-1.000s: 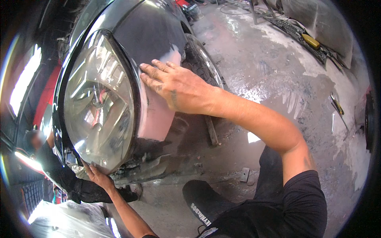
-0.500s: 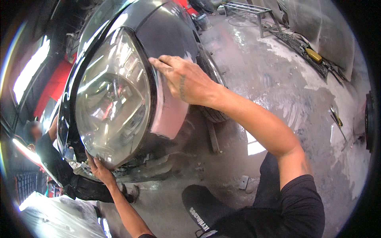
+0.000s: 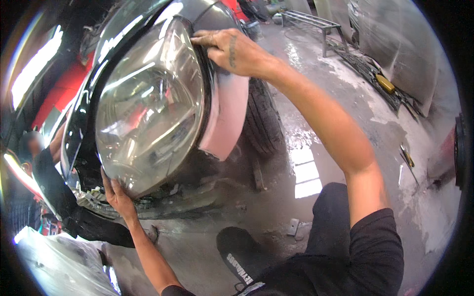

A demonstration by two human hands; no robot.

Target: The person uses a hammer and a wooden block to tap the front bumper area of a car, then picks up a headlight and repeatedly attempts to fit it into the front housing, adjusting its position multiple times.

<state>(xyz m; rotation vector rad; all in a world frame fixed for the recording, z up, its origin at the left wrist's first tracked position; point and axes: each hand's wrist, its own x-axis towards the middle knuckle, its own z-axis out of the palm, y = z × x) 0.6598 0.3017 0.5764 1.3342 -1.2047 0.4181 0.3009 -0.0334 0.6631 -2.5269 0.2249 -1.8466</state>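
Observation:
A large clear headlight (image 3: 148, 113) fills the front corner of a dark car, its dark rim showing along the fender side. My right hand (image 3: 232, 52) grips the upper right edge of that headlight, fingertips hooked over the rim and thumb side partly hidden. At the lower end, my left hand (image 3: 118, 198) holds the bottom corner, fingers reaching up its outer side and part of the grip out of sight. Just below my right hand lies a pink-patched section of the fender (image 3: 227, 116), beside the headlight's rim.
A tyre (image 3: 264, 121) stands behind the fender. Another person in dark clothes (image 3: 54, 187) is at the car's left side. On the grey floor are a metal stand (image 3: 316, 23), a yellow-handled tool (image 3: 385, 84), and a small pale block (image 3: 293, 227). Plastic sheeting covers something at lower left.
My right hand has slid up along the headlight's edge toward its top corner. The headlight's upper part now sits further out from the fender. My left hand stays at the bottom corner.

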